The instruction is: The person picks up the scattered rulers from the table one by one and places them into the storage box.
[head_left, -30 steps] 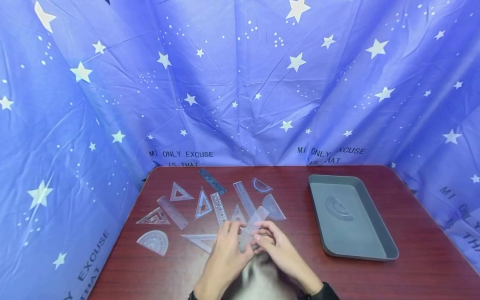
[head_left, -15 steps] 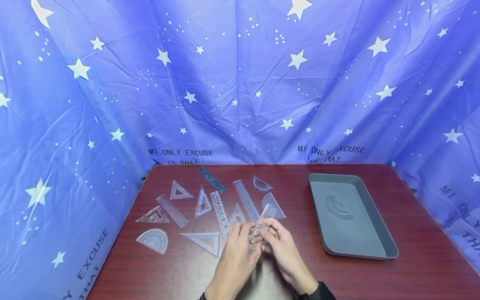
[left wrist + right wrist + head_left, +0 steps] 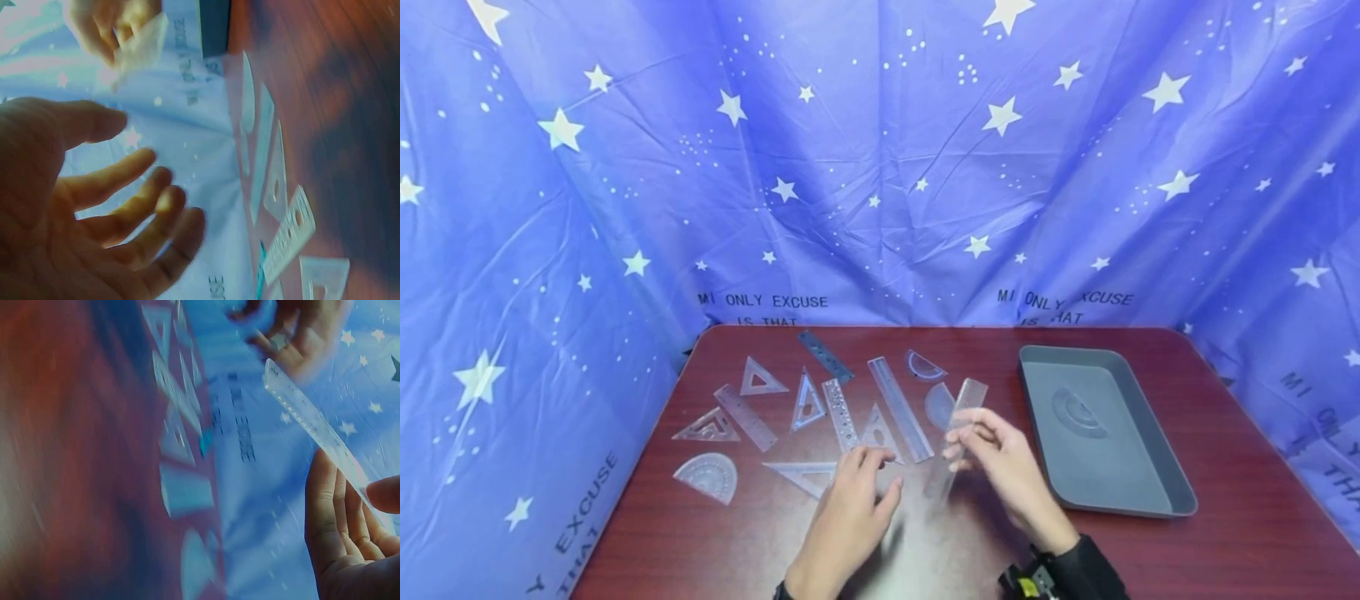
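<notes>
Between thumb and fingers, my right hand (image 3: 1003,467) pinches a clear plastic ruler (image 3: 972,396), held at a slant above the table. The right wrist view shows this ruler (image 3: 312,422) edge-on, with its markings along one side. My left hand (image 3: 850,508) holds nothing; its fingers are spread and loosely bent in the left wrist view. Close by that hand lie a clear set square (image 3: 801,473), a small triangle (image 3: 877,425) and a long clear ruler (image 3: 901,408). A half-round protractor (image 3: 938,404) is partly hidden behind the held ruler.
A grey tray (image 3: 1165,454) stands at the right with a protractor (image 3: 1077,412) inside. Several more triangles and rulers lie at the left, among them a dark blue ruler (image 3: 824,356) and another protractor (image 3: 709,477). A star-printed curtain (image 3: 880,167) hangs behind the table.
Both hands were together at the ruler. The left hand has let go and moved slightly left; the right hand has carried the ruler right, toward the tray.
</notes>
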`<state>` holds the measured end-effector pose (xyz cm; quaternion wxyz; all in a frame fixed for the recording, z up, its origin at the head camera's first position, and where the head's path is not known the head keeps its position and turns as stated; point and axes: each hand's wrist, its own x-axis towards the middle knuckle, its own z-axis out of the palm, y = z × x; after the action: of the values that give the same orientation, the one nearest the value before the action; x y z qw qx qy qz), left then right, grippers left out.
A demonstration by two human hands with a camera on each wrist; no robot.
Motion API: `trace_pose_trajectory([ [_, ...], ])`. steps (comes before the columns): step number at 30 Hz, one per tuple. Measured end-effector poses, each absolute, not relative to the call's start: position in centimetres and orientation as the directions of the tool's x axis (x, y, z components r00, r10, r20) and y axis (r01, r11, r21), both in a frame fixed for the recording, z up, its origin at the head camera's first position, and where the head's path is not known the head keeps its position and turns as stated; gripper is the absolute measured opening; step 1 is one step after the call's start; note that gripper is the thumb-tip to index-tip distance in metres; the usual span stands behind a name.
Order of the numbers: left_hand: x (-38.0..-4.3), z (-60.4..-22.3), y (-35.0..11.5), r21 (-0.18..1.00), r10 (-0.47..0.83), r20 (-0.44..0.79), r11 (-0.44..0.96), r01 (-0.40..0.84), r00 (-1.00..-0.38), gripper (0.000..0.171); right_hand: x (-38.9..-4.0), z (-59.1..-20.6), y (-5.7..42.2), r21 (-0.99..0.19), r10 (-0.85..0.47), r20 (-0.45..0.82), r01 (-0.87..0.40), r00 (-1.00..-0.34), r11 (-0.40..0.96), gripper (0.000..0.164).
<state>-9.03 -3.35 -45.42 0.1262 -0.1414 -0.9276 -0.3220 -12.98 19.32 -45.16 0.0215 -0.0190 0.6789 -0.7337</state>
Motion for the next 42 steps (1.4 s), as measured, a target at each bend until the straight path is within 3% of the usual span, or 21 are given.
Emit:
trace_pose_trajectory([
  [11,-9.7,-46.2,-5.8,0.556,0.149,0.197,0.797,0.235,-0.969,0.019,-16.7,-41.3,27.4,-0.992,0.042,0.121,-0.12,-0.992,0.036,0.034],
  [15,-9.8,-46.3,-6.2,0.561,0.146,0.169,0.799,0.217,-0.975,0.019,-18.7,-40.4,30.7,-0.98,0.038,0.129,-0.122,-0.991,0.155,0.037],
  [24,-9.9,-46.7,-6.5,0.558,0.143,0.163,0.803,0.211,-0.976,0.018,-22.6,-41.4,35.7,-0.888,0.061,-0.045,0.068,-0.997,0.455,0.045],
  [31,-9.8,-46.8,-6.9,0.522,0.168,0.157,0.822,0.226,-0.973,0.018,-24.5,-44.0,37.3,-0.841,0.038,-0.219,0.208,-0.975,0.499,0.046],
  [42,-9.9,-47.3,-7.9,0.508,0.132,0.159,0.838,0.196,-0.978,0.021,-25.6,-46.4,36.7,-0.782,0.016,-0.271,0.23,-0.962,0.579,0.04],
])
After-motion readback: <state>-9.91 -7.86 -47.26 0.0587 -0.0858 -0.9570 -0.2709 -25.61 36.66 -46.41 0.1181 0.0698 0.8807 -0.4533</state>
